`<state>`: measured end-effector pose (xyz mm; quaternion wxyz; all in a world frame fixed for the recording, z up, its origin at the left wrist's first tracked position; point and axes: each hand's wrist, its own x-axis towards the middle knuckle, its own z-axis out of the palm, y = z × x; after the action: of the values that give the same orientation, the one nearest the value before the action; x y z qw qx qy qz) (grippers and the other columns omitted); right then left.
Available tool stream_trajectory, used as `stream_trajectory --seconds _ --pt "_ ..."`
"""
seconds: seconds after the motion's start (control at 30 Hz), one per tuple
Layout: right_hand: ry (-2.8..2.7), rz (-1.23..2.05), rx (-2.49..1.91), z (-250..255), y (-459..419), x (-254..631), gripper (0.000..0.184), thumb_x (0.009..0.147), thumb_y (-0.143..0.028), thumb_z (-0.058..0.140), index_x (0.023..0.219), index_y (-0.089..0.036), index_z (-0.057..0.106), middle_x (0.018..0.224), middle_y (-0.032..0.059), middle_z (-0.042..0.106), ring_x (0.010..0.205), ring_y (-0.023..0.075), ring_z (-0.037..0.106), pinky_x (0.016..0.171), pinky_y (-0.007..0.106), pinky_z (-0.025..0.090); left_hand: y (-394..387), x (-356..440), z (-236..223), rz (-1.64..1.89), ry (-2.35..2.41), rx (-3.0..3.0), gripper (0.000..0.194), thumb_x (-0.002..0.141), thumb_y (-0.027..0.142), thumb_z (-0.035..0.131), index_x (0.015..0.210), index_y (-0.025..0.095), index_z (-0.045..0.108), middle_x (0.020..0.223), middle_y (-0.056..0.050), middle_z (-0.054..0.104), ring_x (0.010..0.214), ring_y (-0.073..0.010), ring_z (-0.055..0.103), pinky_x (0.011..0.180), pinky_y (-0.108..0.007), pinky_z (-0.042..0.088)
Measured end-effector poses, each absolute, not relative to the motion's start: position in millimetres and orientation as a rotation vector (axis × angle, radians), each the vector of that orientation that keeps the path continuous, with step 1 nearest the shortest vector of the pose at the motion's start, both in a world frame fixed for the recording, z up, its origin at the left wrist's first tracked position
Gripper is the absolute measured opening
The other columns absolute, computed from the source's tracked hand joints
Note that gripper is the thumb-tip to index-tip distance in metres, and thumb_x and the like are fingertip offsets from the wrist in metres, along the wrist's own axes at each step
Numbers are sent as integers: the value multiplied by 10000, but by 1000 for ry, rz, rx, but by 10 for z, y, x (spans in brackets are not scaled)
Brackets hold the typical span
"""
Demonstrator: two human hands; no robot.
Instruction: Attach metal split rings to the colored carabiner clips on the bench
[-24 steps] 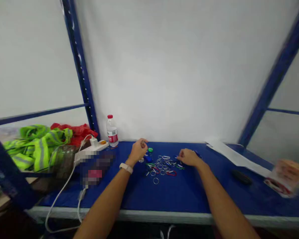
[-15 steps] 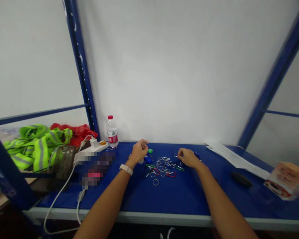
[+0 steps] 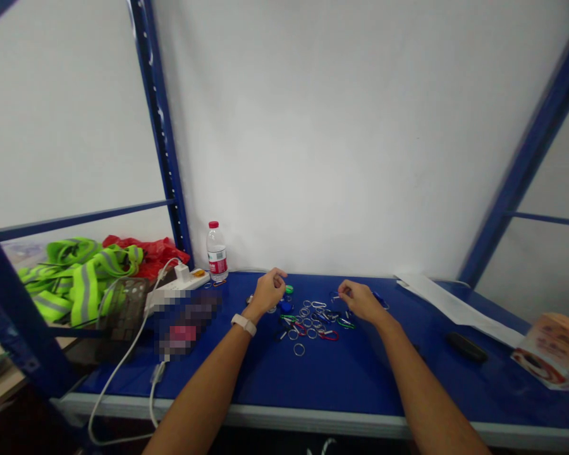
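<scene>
Blue tabletop (image 3: 313,382) below, left hand (image 3: 269,292) curls (contents hidden), right hand (image 3: 361,302) pinches a carabiner (image 3: 334,296).

Both forearms (image 3: 213,379) reach forward, apart; left grip (image 3: 269,292) curls (rather loosely), right grip (image 3: 359,299) angles inward.

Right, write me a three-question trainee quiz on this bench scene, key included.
1. Multiple choice: what colour is the cap of the bottle?
(a) blue
(b) red
(c) green

2. True or false: the pale wristband is on the wrist of the left hand.

3. Fill in the missing words: most of the loose rings and carabiners lie on the blue tabletop between the left hand and the ____.

Key:
1. (b): the cap is red.
2. True.
3. right hand.
</scene>
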<state>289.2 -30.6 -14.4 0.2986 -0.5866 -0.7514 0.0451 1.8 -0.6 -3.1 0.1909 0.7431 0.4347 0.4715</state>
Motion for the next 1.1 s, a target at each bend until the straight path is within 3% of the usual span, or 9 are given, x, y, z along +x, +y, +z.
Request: stream_trajectory --seconds 0.53,0.83,1.1 --pt "-1961 166 -1547 -219 -235 2884 185 813 -220 505 894 -166 662 880 73 707 813 180 647 739 265 458 33 -60 -20 1285 1285 2110 249 770 94 484 974 151 614 726 8 614 657 -103 554 652 -212 419" --pt "-1990 238 -1731 -211 -273 2793 171 806 -181 510 820 -164 679 827 73 721 768 175 658 701 251 445 54 -243 13 1128 1486 2350 245 759 76 471 911 136 655 806 -60 635 734 -145 561 706 -248 426" --pt "-1994 155 -1689 -246 -221 2859 191 825 -203 484 808 -179 673 824 55 715 766 181 642 688 260 411 -16 -161 -40 913 1333 2462 247 739 73 524 908 160 682 822 -56 641 725 -151 570 704 -249 433"
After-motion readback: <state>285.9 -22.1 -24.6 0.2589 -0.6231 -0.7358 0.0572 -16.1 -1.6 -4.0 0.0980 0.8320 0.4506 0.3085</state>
